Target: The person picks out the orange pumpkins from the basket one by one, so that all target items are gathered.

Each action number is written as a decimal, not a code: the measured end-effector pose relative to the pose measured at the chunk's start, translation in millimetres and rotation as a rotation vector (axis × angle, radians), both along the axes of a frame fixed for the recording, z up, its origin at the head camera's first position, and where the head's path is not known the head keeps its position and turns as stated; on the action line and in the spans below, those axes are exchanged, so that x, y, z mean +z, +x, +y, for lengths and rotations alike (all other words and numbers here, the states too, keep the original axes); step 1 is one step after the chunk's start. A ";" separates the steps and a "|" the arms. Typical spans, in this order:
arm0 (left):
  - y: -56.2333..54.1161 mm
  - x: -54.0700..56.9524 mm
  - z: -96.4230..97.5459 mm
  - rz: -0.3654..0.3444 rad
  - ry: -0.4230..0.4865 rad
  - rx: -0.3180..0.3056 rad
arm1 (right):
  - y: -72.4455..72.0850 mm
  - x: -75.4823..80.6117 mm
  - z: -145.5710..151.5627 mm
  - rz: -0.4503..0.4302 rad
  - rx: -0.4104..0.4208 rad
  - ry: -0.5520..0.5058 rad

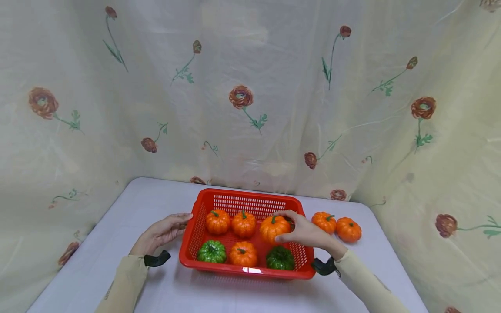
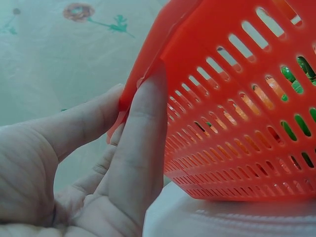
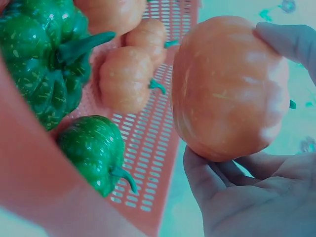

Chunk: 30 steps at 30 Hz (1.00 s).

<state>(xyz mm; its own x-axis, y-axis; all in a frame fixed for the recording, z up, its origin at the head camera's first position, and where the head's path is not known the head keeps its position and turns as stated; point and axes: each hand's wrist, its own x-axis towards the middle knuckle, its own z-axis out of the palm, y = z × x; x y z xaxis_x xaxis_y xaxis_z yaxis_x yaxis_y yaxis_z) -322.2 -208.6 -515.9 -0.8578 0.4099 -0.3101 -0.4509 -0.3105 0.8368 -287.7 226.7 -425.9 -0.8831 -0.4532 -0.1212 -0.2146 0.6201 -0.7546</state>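
A red plastic basket with slotted sides stands on the table. My left hand pinches its left rim between thumb and fingers; the left wrist view shows the basket's slotted wall close up. Over the basket's right part, my right hand holds an orange toy pumpkin, thumb on one side and fingers on the other. Inside lie two orange pumpkins at the back and one orange pumpkin at the front, between a lighter green pumpkin and a darker green pumpkin.
Two more orange pumpkins, one nearer and one farther right, lie on the table right of the basket. The white table is bounded by a flower-printed curtain behind and at both sides.
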 end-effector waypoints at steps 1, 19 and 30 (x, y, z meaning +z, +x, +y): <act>-0.6 -0.4 0.5 0.001 0.003 -0.005 | 2.0 1.5 3.0 0.002 -0.025 -0.001; 6.2 0.4 0.3 -0.088 -0.117 0.152 | 33.0 16.5 77.6 -0.025 -0.272 -0.127; -1.3 -0.5 2.9 -0.014 -0.009 0.008 | 45.5 -1.5 119.5 -0.074 -0.474 -0.071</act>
